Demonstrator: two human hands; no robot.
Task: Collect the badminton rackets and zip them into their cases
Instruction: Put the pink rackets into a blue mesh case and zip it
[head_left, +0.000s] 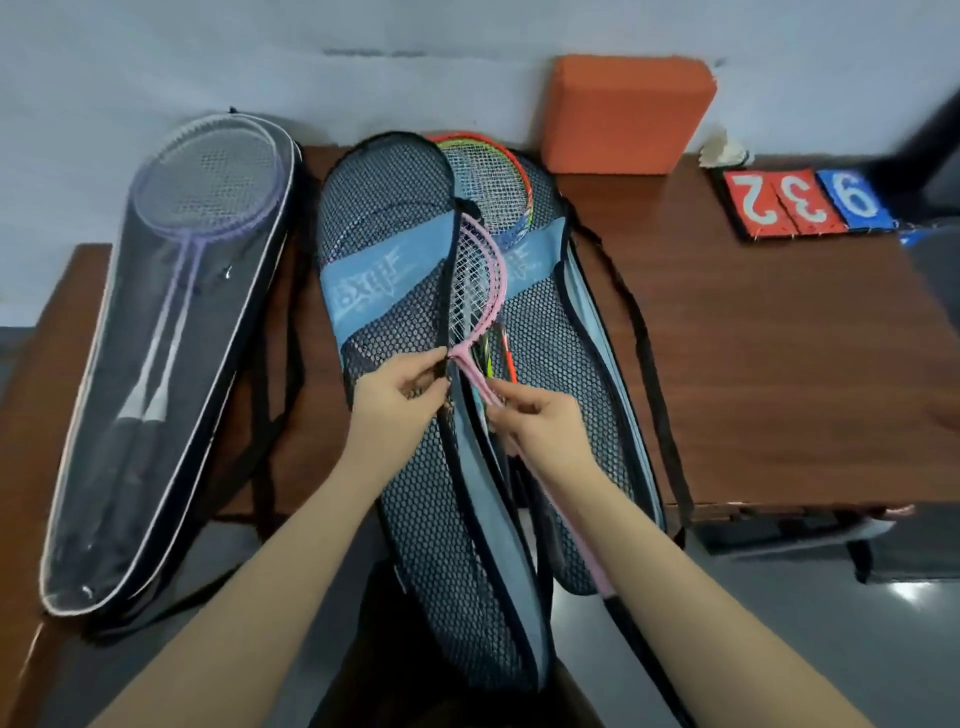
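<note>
Closing stage: 1 case already holds its rackets; the other lies open and unzipped, so I judge the job about half done.
Landmark: mesh case (395, 291), blue and black, lying on the desk (753, 364) with its narrow end hanging over the near edge toward the person.
Left hand (400, 397): fingers curled, pinching the black zip edge of the mesh case's top flap at about mid-length.
Right hand (535, 415): fingers pinched at the opposite edge of the opening, just beside the pink racket (480, 291); whether it holds a zip pull or only the binding I cannot tell.
Pink racket: inside the mesh case, head showing through the gap between the 2 flaps, shaft running down toward the hands and under the right one.
Orange and green racket (488, 182): deeper in the mesh case, head at the far end, shaft alongside the pink one.
Key relation: the case's long axis runs away from the person, slightly tilted; the open seam splits just beyond the 2 hands, which sit on either side of it, the left one on the flap that must fold over.
Next move, as I judge: bring the 2 edges together over the pink racket head so the zip can run; the frame poking out could snag the teeth.
Clear case (156, 364): left of the mesh case, holding 2 purple rackets (208, 176).
Orange block (628, 114): beyond the mesh case, to its right.
Score cards (802, 200): far right of the mesh case.
</note>
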